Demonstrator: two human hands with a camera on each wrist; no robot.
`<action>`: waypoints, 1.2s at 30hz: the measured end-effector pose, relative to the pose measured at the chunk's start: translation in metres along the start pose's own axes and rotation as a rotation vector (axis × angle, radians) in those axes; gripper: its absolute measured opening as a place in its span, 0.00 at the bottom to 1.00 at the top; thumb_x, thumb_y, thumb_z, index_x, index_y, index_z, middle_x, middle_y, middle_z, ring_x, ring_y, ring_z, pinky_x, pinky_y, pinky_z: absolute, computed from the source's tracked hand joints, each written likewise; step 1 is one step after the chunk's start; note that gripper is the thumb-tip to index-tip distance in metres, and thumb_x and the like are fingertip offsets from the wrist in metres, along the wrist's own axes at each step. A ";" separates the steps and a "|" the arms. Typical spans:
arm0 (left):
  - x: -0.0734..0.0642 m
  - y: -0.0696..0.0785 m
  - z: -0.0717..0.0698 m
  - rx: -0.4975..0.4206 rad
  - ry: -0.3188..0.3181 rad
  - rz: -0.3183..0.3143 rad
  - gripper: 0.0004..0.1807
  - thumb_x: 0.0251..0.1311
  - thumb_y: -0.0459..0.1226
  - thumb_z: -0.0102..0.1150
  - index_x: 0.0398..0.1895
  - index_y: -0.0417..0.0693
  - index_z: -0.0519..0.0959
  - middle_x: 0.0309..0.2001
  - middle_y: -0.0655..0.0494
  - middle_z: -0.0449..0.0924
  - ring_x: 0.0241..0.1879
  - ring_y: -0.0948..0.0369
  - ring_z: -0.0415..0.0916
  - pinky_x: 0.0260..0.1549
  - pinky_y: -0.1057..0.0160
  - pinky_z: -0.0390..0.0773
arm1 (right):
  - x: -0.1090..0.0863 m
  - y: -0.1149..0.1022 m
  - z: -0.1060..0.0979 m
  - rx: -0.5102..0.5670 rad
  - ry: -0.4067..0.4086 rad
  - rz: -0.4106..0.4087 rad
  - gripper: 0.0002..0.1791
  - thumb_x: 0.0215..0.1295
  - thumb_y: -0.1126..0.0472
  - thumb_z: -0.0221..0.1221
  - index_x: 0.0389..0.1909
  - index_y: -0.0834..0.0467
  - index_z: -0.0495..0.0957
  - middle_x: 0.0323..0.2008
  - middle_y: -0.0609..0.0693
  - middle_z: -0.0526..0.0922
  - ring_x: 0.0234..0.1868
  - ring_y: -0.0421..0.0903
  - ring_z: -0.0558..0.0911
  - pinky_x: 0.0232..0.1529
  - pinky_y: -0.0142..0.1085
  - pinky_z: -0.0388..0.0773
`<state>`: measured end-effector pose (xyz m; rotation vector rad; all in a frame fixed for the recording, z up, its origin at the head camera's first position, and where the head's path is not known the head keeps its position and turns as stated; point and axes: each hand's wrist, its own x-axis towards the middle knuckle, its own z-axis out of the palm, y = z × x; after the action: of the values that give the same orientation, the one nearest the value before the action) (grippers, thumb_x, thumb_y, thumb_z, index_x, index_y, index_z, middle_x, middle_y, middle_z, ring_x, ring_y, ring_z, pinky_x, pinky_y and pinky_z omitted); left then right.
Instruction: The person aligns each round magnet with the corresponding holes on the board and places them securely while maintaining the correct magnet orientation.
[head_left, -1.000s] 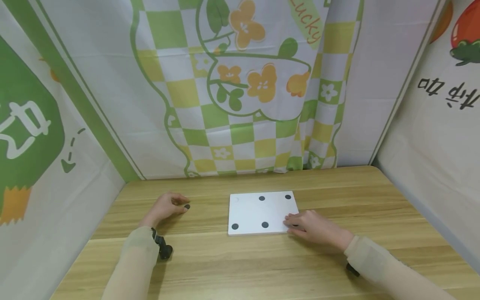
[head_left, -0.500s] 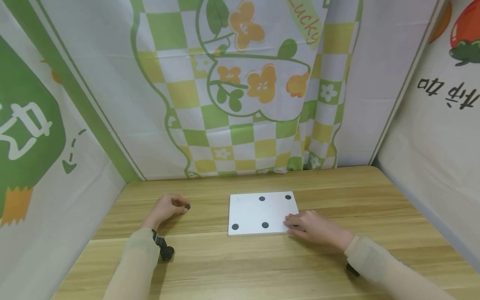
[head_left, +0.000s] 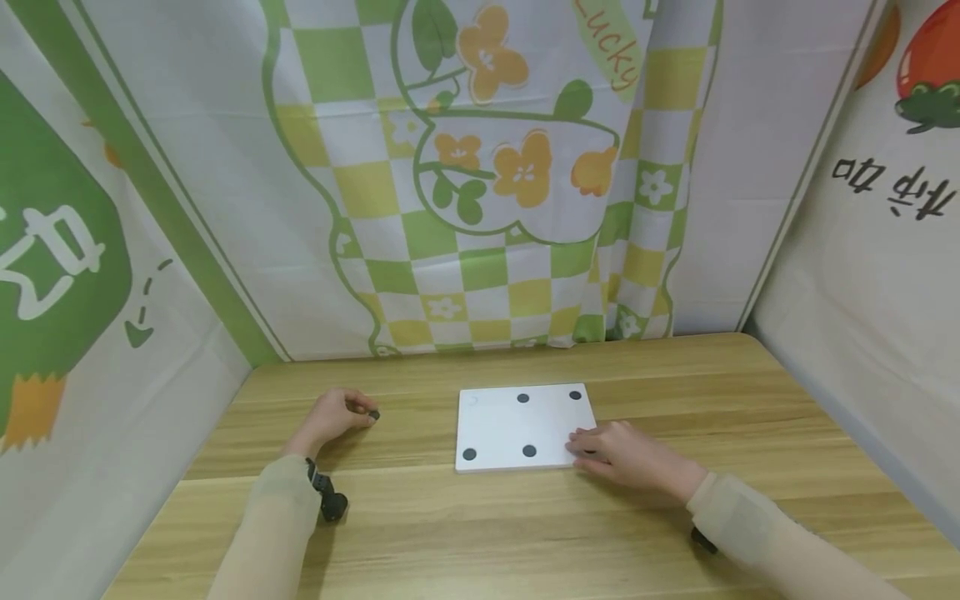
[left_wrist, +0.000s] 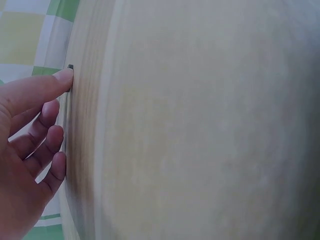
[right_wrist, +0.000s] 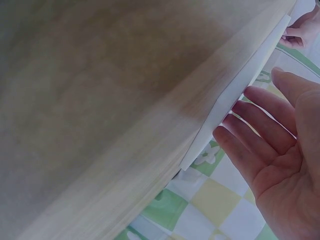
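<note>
On the left of the table in the head view, my left hand pinches a small black disc between thumb and fingertips. In the left wrist view the disc shows as a dark sliver past the thumb tip, the other fingers loosely bent. A white rectangular board lies in the middle, bearing several black round dots, such as one near its front left corner. A faint round outline marks its far left corner. My right hand rests on the board's near right corner, fingers extended along it, partly hiding a dark dot.
The wooden table runs up to a patterned cloth hanging at the back. Printed cloth walls stand on the left and right. A black wrist camera sits on the left forearm.
The black disc at my left fingertips has tipped up slightly from lying flatter. My right hand and the board have stayed in place.
</note>
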<state>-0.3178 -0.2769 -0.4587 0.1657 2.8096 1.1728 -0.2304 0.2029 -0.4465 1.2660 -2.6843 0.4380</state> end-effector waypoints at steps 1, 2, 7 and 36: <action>0.000 0.000 0.000 -0.003 0.001 0.000 0.10 0.52 0.34 0.68 0.38 0.44 0.83 0.36 0.53 0.77 0.37 0.58 0.69 0.35 0.65 0.70 | 0.000 0.000 0.000 -0.001 0.001 -0.001 0.13 0.64 0.58 0.59 0.47 0.59 0.82 0.47 0.56 0.84 0.50 0.51 0.83 0.49 0.42 0.82; 0.000 0.001 0.000 -0.003 0.002 0.001 0.10 0.52 0.34 0.68 0.38 0.44 0.83 0.35 0.52 0.77 0.37 0.58 0.69 0.35 0.65 0.70 | 0.000 0.000 0.000 -0.002 0.003 -0.002 0.13 0.64 0.58 0.59 0.47 0.59 0.82 0.47 0.56 0.84 0.50 0.51 0.83 0.50 0.42 0.82; 0.000 0.001 0.000 0.016 0.007 0.005 0.11 0.51 0.34 0.68 0.38 0.43 0.83 0.36 0.52 0.78 0.37 0.59 0.70 0.36 0.65 0.70 | 0.001 -0.001 0.000 -0.003 0.006 -0.001 0.13 0.64 0.58 0.60 0.47 0.59 0.82 0.47 0.56 0.84 0.50 0.51 0.83 0.50 0.42 0.82; 0.002 -0.002 0.003 0.052 0.013 0.069 0.08 0.50 0.33 0.67 0.35 0.41 0.82 0.32 0.52 0.78 0.33 0.59 0.71 0.34 0.65 0.72 | 0.000 -0.001 0.000 -0.015 -0.012 0.011 0.14 0.65 0.57 0.59 0.47 0.58 0.82 0.48 0.56 0.84 0.50 0.50 0.83 0.49 0.41 0.82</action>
<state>-0.3192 -0.2760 -0.4624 0.2617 2.8693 1.1184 -0.2298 0.2023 -0.4458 1.2551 -2.7003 0.4121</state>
